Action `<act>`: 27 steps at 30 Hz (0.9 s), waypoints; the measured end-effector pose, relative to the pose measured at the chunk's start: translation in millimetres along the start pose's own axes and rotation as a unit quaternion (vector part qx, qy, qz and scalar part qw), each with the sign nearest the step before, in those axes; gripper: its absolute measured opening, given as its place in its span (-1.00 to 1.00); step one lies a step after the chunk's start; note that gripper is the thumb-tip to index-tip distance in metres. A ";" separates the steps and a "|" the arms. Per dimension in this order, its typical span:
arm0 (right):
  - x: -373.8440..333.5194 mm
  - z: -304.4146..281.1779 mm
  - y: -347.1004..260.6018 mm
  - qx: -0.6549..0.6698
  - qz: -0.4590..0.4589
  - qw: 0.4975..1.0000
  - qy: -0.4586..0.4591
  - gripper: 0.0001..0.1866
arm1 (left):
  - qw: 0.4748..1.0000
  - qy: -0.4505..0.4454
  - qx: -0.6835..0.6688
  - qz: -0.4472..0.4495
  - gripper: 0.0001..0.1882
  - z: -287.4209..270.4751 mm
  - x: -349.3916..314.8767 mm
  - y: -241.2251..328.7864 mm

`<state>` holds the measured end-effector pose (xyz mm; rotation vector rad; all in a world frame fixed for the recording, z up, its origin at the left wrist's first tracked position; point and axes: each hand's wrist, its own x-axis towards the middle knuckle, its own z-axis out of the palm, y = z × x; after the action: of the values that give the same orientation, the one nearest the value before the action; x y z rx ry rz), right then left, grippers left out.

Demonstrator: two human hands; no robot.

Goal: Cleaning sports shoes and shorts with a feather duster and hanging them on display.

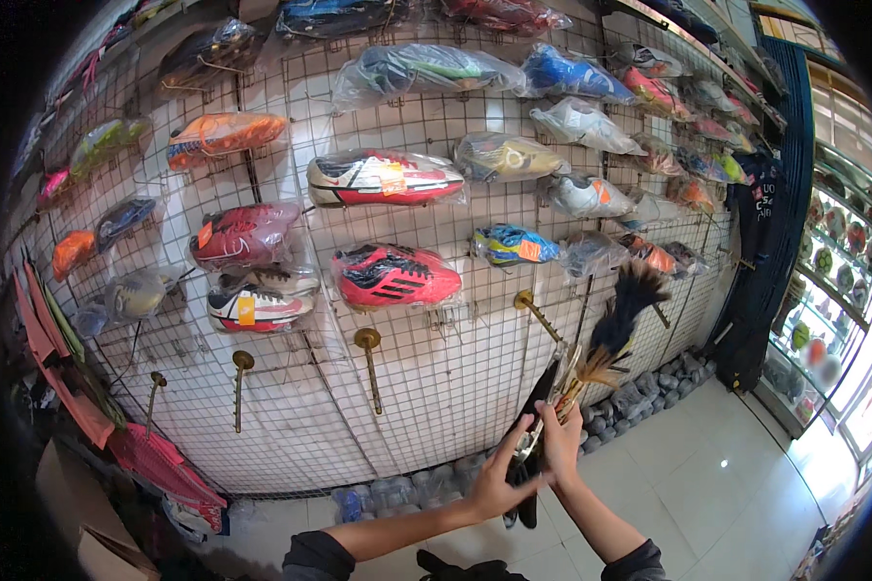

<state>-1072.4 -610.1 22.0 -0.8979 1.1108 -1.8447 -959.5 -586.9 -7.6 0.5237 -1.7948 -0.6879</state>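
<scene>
In front of the rack, at right of centre, both hands are close together. My left hand (497,476) is closed on a long black item (526,496), which looks like a shoe in shiny clear plastic seen edge-on. My right hand (560,445) wraps round the lower end of a feather duster (624,315), touching the black item too. Dark feathers point up and right, with tan ones nearer the fingers. How the fingers divide their grip is partly hidden. Just above the black item, a brass-coloured hook (538,315) juts out from the grid.
Plastic-wrapped shoes, including a pink-red one (397,276), hang across the wire grid wall (455,387). Metal hooks (369,363) stick out below them. Several grey wrapped bundles (639,399) line the wall's foot. A glass display case (828,281) stands at right, a cardboard box (102,542) lower left.
</scene>
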 end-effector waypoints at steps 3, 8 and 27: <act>14.0 -6.3 0.4 0.017 -0.010 0.999 -0.049 -0.83 | 0.985 0.013 -0.068 -0.157 -0.46 -3.6 18.6 -15.8; 11.1 -25.1 30.4 -0.004 -0.045 0.999 -0.007 -0.74 | 0.861 0.145 -0.364 -0.325 -0.60 -26.5 44.8 -56.4; -36.4 -89.0 103.7 -0.291 -0.088 0.942 -0.140 -0.77 | 0.824 0.090 -0.495 -0.262 -0.50 -84.4 86.1 -51.8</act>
<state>-1105.7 -578.0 -111.6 -1.5891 1.4532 -1.4674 -905.3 -697.6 37.3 0.3237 -0.8828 -1.7418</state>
